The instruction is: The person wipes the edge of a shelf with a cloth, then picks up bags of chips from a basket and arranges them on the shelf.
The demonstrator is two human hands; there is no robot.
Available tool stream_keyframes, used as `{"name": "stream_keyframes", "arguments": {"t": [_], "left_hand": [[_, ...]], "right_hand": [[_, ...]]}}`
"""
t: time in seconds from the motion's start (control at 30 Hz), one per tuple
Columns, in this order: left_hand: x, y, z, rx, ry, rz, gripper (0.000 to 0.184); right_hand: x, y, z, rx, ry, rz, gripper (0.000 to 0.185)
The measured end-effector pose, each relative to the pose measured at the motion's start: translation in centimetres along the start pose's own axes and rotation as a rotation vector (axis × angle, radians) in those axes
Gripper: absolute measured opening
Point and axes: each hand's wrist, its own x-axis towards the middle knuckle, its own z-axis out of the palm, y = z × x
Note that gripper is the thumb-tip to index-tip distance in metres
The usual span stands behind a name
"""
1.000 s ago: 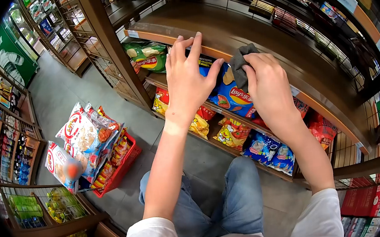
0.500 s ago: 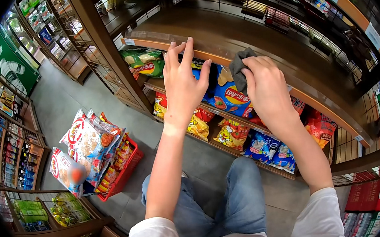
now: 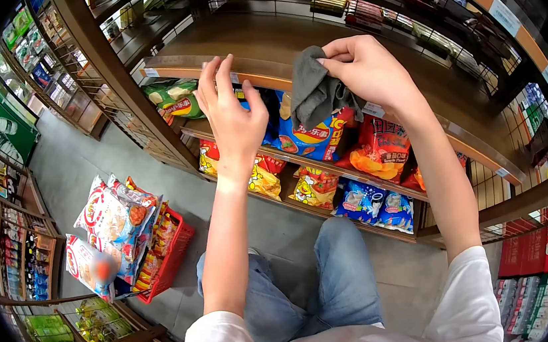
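A dark grey cloth [image 3: 311, 90] hangs from my right hand [image 3: 370, 71], pinched between thumb and fingers, in front of the brown shelf's [image 3: 260, 42] front edge. Part of a blue chip bag [image 3: 311, 139] on the tier below is covered by the cloth. My left hand [image 3: 231, 112] holds nothing; its fingers are apart, close to the same shelf edge. A green chip bag [image 3: 176, 101] lies to the left of that hand, and a red chip bag [image 3: 382, 149] is below my right wrist.
On the floor at the left, a red basket [image 3: 179, 251] is heaped with white snack bags [image 3: 115, 218]. Yellow and blue snack bags [image 3: 374, 206] fill the lowest tier. Dark shelf posts [image 3: 125, 86] rise at the left, and red boxes [image 3: 529, 251] are at the far right.
My right hand has moved up, and the bunched cloth now hangs loosely from it. My left hand has shifted left in view. The red chip bag shows more fully.
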Motion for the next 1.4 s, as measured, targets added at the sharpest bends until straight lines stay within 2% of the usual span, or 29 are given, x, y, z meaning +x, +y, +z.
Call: {"name": "stream_keyframes", "arguments": {"t": [0.1, 0.17, 0.23, 0.27, 0.3, 0.4, 0.47, 0.53, 0.63, 0.7, 0.83, 1.0, 1.17, 1.23, 1.3, 1.33, 1.37, 1.4], "left_hand": [[-0.1, 3.0, -0.2, 0.086, -0.036, 0.07, 0.039], [-0.8, 4.3, 0.2, 0.027, -0.137, 0.136, 0.04], [-1.7, 5.1, 0.8, -0.051, -0.233, 0.173, 0.041], [-2.1, 5.6, 1.1, -0.081, -0.235, 0.194, 0.051], [-2.5, 6.2, 1.3, -0.091, -0.238, 0.196, 0.051], [-3.2, 7.3, 2.4, -0.122, -0.234, 0.144, 0.073], [-3.6, 8.0, 3.0, -0.139, -0.218, 0.101, 0.073], [-3.8, 8.5, 3.6, -0.135, -0.198, 0.044, 0.075], [-4.0, 8.5, 4.2, -0.107, -0.188, 0.015, 0.069], [-4.1, 8.7, 4.3, -0.119, -0.191, -0.002, 0.067], [-4.1, 8.8, 4.0, -0.113, -0.198, -0.003, 0.069], [-3.9, 9.2, 3.6, -0.081, -0.207, 0.0, 0.068], [-3.7, 9.1, 3.6, -0.097, -0.182, 0.0, 0.074], [-3.6, 9.3, 3.4, -0.094, -0.186, -0.005, 0.074], [-3.5, 9.5, 3.3, -0.069, -0.204, 0.002, 0.073], [-3.4, 9.7, 3.0, -0.062, -0.224, 0.028, 0.063], [-3.1, 10.0, 3.0, -0.066, -0.231, 0.042, 0.063], [-3.0, 10.3, 3.0, -0.017, -0.265, 0.134, 0.057]], "right_hand": [[-0.1, 0.8, -0.4, 0.06, 0.005, 0.006, 0.027], [-0.6, 1.5, -0.8, 0.02, 0.0, -0.103, 0.027], [-1.3, 1.3, -1.1, 0.009, 0.015, -0.097, 0.026], [-1.6, 1.1, -1.4, 0.0, 0.025, -0.099, 0.026], [-1.8, 1.2, -1.8, -0.003, 0.032, -0.093, 0.026], [-1.9, 1.3, -3.0, -0.075, 0.014, -0.108, 0.025], [-2.3, 1.6, -3.4, -0.115, -0.028, -0.058, 0.025], [-2.6, 1.9, -3.5, -0.115, -0.021, -0.097, 0.025], [-3.7, 1.6, -3.4, -0.128, -0.015, -0.125, 0.023], [-4.3, 1.9, -3.2, -0.291, 0.053, -0.26, 0.021], [-6.3, 1.2, -3.4, -0.31, 0.098, -0.14, 0.02], [-6.6, 1.4, -4.0, -0.288, 0.095, -0.114, 0.019], [-7.5, 1.7, -4.9, -0.247, 0.075, -0.066, 0.018], [-8.6, 2.2, -5.0, -0.315, 0.204, -0.142, 0.018], [-9.1, 2.1, -5.3, -0.238, 0.197, -0.095, 0.017], [-9.2, 2.3, -5.4, -0.204, 0.187, -0.079, 0.018], [-9.4, 2.6, -5.5, -0.167, 0.177, -0.059, 0.018], [-9.4, 3.7, -5.0, -0.25, 0.254, -0.174, 0.018]]}}
